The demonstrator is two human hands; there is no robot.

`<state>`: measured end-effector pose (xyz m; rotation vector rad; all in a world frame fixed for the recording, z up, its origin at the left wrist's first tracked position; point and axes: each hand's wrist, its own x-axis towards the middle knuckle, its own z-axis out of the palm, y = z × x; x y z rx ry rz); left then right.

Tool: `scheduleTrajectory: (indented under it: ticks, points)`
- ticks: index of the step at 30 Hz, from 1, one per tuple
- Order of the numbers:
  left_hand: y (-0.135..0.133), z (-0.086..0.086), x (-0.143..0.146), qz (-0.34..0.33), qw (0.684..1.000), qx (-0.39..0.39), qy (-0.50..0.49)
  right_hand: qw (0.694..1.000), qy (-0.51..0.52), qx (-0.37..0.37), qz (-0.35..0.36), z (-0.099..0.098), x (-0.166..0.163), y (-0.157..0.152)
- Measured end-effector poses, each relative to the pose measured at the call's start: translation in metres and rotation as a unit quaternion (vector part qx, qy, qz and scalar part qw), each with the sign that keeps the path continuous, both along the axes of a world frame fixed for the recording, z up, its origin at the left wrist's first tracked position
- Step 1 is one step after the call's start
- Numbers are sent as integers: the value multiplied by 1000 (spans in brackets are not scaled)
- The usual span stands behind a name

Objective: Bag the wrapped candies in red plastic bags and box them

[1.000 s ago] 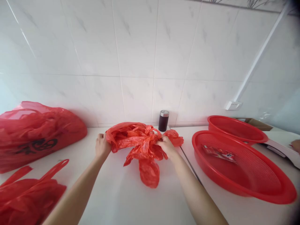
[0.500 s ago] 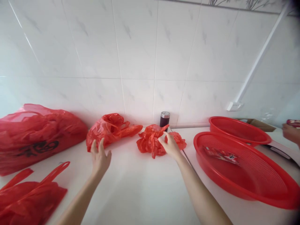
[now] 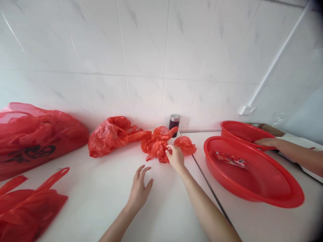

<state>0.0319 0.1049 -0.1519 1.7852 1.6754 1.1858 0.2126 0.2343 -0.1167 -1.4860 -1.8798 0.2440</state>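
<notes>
My right hand (image 3: 175, 157) pinches the near edge of a crumpled red plastic bag (image 3: 155, 144) lying on the white counter (image 3: 106, 188). My left hand (image 3: 140, 186) hovers open over the counter, fingers spread, holding nothing, a little left of and nearer than that bag. A fuller red bag (image 3: 110, 135) lies further left against the tiled wall. A small red wad (image 3: 185, 145) sits just right of my right hand. Behind the bags stands a dark cylinder with a silver lid (image 3: 174, 124).
A large red bag with black print (image 3: 35, 141) lies at far left, another red bag (image 3: 27, 208) at the near left. Two red mesh baskets (image 3: 252, 188) (image 3: 239, 129) stand at right, the nearer holding a packet (image 3: 230, 159). Another person's hand (image 3: 267, 142) rests on the far basket.
The bundle held in both hands was parted into two bags. My left hand let go and moved right and nearer. Another person's hand reached onto the far basket.
</notes>
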Motion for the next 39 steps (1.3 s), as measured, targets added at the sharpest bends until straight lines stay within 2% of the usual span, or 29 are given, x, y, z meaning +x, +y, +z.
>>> scheduleTrajectory:
  ticks: [6,9,12,14,16,19,22,24,26,29,31,33,35,39]
  points:
    - [-12,-7,5,1,1000,1,-16,998,-12,-41,-38,-1,20,14]
    - [-13,-5,3,-4,1000,3,-15,996,18,-1,-83,17,39,7]
    - [-13,3,5,-14,1000,7,-18,988,57,57,-132,39,54,-14]
    - [-13,10,10,-26,999,6,-23,978,137,98,-120,49,57,-35]
    - [-14,15,17,-45,999,1,-31,953,275,106,-65,52,53,-56]
    - [-9,20,28,-77,996,0,-53,878,475,57,2,48,42,-81]
    - [11,23,34,-97,990,-7,-100,821,570,18,34,42,34,-97]
    - [27,29,34,-96,986,-23,-131,808,587,-6,58,37,33,-105]
    - [40,38,29,-87,983,-42,-157,814,574,-33,82,31,37,-112]
    - [38,50,15,-83,972,-85,-202,851,504,-73,126,18,46,-123]
    - [21,53,3,-105,945,-159,-267,870,458,-94,156,8,52,-130]
    - [-3,53,-6,-127,898,-237,-349,882,422,-104,182,0,55,-138]
    - [-28,51,-10,-124,865,-271,-404,899,383,-91,193,-6,53,-146]
    - [-56,55,-10,-83,882,-250,-390,937,286,-31,200,-13,45,-156]
